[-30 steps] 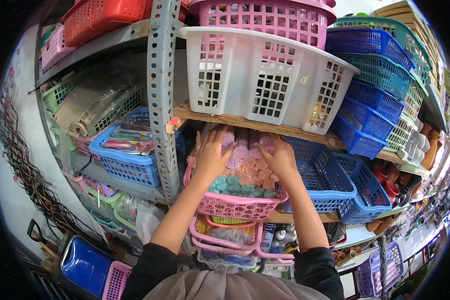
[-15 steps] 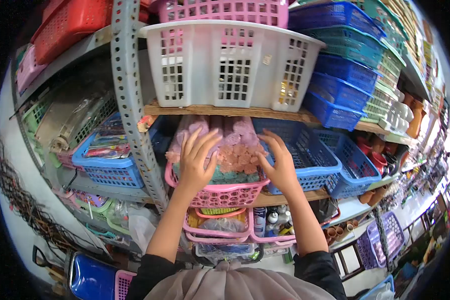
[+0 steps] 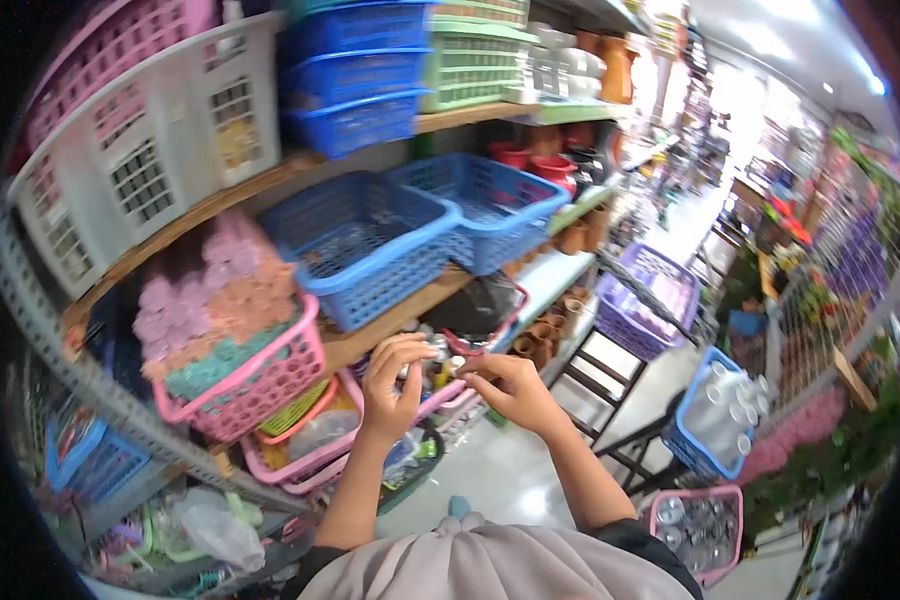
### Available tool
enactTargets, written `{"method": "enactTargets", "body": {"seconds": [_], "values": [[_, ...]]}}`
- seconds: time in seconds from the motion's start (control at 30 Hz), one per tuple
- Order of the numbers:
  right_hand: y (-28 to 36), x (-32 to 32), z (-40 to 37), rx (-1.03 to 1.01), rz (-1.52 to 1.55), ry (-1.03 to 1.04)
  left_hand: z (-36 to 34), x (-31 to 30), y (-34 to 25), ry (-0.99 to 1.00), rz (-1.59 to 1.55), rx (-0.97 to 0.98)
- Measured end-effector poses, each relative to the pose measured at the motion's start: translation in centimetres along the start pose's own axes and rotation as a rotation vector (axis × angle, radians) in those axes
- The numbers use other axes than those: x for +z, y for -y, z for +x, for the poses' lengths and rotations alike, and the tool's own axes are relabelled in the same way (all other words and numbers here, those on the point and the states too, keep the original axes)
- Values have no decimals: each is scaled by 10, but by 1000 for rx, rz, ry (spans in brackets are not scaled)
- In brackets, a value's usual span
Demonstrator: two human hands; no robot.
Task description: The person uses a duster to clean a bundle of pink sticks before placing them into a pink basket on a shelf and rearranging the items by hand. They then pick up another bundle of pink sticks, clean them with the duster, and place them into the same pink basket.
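Both my hands are raised in front of the shelf, apart from each other and with nothing visible in them. My left hand (image 3: 392, 385) has its fingers loosely bent to the right, with the thumb apart. Facing it, my right hand (image 3: 515, 390) has bent fingers and its thumb a little away. Behind them is a lower pink basket (image 3: 435, 402) with small bottles, partly hidden by my hands. To the left stands a pink basket (image 3: 255, 398) packed with purple, orange and teal bundles; neither hand touches it.
Two blue baskets (image 3: 380, 290) sit on the wooden shelf (image 3: 365, 345). Above are a white crate (image 3: 175, 130) and stacked blue trays (image 3: 355, 115). At right stand a purple basket (image 3: 625, 320), a blue basket of rolls (image 3: 695, 450) and a pink basket of clear items (image 3: 735, 520).
My view has swung right, towards the aisle. My hands have left the pink basket of coloured bundles and come closer together, fingers more bent.
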State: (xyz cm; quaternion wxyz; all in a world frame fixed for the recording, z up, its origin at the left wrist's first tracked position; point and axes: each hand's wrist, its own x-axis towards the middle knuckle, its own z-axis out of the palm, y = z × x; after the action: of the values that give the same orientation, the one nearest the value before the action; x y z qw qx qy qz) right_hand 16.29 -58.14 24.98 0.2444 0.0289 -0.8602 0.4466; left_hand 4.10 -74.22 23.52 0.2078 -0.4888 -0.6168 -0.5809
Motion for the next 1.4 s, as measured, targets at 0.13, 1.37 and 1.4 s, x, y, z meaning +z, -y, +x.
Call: {"method": "enactTargets", "body": {"seconds": [0.13, 1.37, 1.4], "values": [[-32, -48, -44, 133, -72, -139, -1, 71, -9, 206, -174, -70], [-401, -360, -125, 717, -820, -707, 39, 625, 178, 762, -177, -218], [-406, -362, -123, 744, -893, -707, 41, 634, 184, 765, -184, -213]]}}
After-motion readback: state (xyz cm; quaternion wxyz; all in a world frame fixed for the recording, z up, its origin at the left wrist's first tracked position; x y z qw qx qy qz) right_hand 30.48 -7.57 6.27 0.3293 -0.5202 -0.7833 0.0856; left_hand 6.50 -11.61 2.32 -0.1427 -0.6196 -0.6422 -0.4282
